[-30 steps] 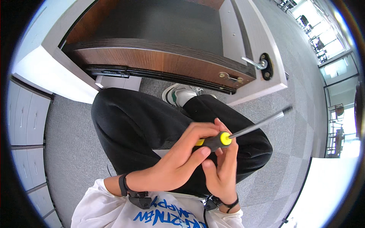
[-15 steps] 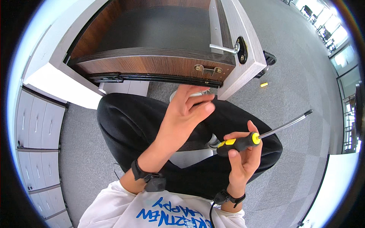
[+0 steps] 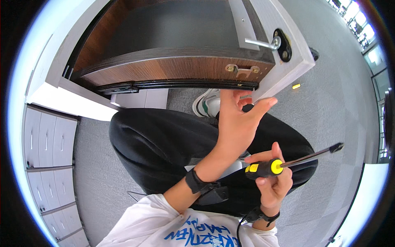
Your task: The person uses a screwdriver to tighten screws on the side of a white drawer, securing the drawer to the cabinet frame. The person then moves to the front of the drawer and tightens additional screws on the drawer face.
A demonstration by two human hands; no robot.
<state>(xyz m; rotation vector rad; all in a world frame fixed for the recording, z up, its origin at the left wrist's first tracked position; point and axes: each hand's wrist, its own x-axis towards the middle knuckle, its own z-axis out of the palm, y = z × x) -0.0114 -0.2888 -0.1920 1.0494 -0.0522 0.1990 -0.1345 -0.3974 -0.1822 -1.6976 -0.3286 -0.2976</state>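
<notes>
A dark brown wooden drawer (image 3: 177, 68) is pulled out of a white cabinet (image 3: 78, 101), with a black slide (image 3: 177, 85) along its near side. A small metal bracket (image 3: 243, 70) is screwed on near the pale drawer front (image 3: 298, 68). Inside that front, a silver rod (image 3: 261, 43) sticks out from a black plate (image 3: 284, 47). My left hand (image 3: 238, 125) reaches up under the slide's front end, thumb spread beside the front's lower edge; its fingertips are partly hidden. My right hand (image 3: 276, 187) holds a screwdriver (image 3: 263, 168) by its black-and-yellow handle, shaft pointing right.
My crossed legs (image 3: 164, 144) in black trousers lie under the drawer, and a white shoe (image 3: 207, 103) shows below it. On the grey carpet is a small yellow piece (image 3: 296, 86). Pale cabinets (image 3: 45, 138) line the left side.
My left hand has moved right along the drawer's underside to the front panel, its thumb now spread outward. The screwdriver stays in my right hand, a little lower. The view has shifted.
</notes>
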